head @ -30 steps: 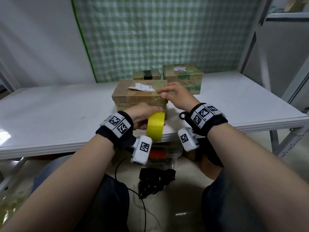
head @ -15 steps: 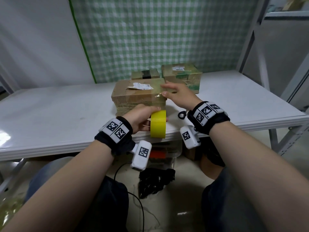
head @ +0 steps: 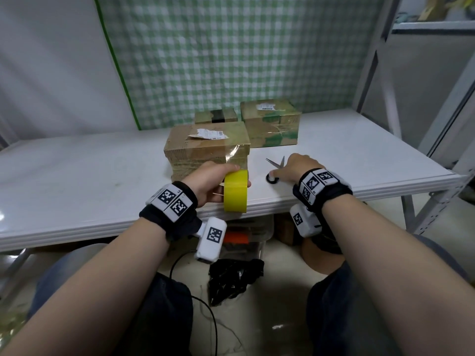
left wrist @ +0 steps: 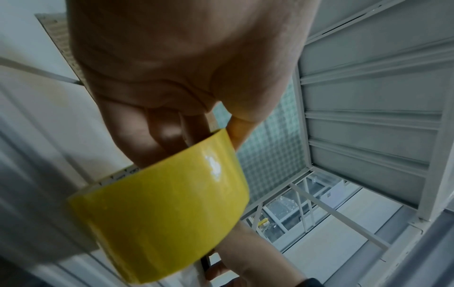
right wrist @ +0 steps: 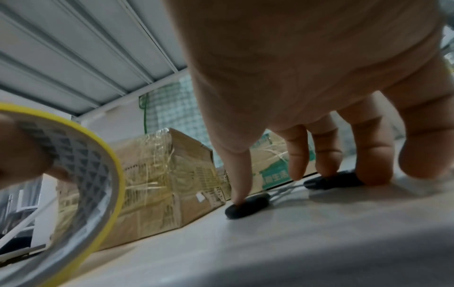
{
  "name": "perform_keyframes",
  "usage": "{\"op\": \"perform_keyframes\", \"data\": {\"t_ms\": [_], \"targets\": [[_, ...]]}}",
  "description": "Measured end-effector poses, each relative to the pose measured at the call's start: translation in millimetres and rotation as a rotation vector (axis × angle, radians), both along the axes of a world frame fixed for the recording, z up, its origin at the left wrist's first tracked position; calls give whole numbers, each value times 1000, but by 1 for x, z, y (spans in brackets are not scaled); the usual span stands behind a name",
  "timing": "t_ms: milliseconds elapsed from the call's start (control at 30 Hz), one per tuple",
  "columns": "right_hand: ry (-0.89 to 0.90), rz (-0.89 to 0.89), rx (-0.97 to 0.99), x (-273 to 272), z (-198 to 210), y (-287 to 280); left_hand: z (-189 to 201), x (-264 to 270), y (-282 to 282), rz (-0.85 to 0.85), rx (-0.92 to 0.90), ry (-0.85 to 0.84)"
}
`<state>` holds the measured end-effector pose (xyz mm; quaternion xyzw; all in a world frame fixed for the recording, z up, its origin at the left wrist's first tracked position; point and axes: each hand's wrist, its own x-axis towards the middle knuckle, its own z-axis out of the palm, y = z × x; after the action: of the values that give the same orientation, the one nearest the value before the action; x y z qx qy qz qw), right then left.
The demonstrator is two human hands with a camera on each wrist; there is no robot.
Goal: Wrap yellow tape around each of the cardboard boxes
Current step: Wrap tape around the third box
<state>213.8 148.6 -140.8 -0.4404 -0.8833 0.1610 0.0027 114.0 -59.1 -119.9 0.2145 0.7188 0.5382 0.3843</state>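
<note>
Item: scissors [head: 275,167], lying flat on the worktop [head: 77,176] right of centre frame, blades pointing up-frame, black loops toward the person. Right hand [head: 295,168] is sitting directly over them, fingers [right wrist: 239,174] apart and pressing down on the loops, not yet closed round them. Left hand [head: 209,183] is gripping the yellow tape roll [head: 236,191], centre frame, just before the nearest cardboard box [head: 205,147], already glossy with tape.

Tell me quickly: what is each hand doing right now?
Left hand: closed around the yellow tape roll.
Right hand: open, fingertips touching the scissors handles on the table, not gripping yet.
</note>
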Motion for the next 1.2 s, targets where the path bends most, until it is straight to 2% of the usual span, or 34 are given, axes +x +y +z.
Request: {"op": "perform_keyframes", "data": {"t_ms": [267, 433, 500, 600, 667, 767, 1000, 1200], "targets": [[-51, -27, 4, 8, 2, -1, 0, 3, -3, 9, 22, -25], [44, -101, -25, 25, 9, 4, 1, 7, -4, 9, 32, 0], [257, -106, -191, 29, 12, 6, 1, 7, -4, 9, 34, 11], [640, -8, -633, 33, 20, 3, 1, 7, -5, 10, 34, 25], [709, 151, -795, 35, 29, 1, 0, 8, -5, 13, 39, 34], [570, 315, -799, 37, 35, -1, -1, 8, -4, 17, 45, 56], [160, 312, -675, 51, 33, 19, 0, 8, -5, 16, 53, 56], [148, 345, -673, 41, 31, 14, -2, 8, -6, 13, 60, 50]]}}
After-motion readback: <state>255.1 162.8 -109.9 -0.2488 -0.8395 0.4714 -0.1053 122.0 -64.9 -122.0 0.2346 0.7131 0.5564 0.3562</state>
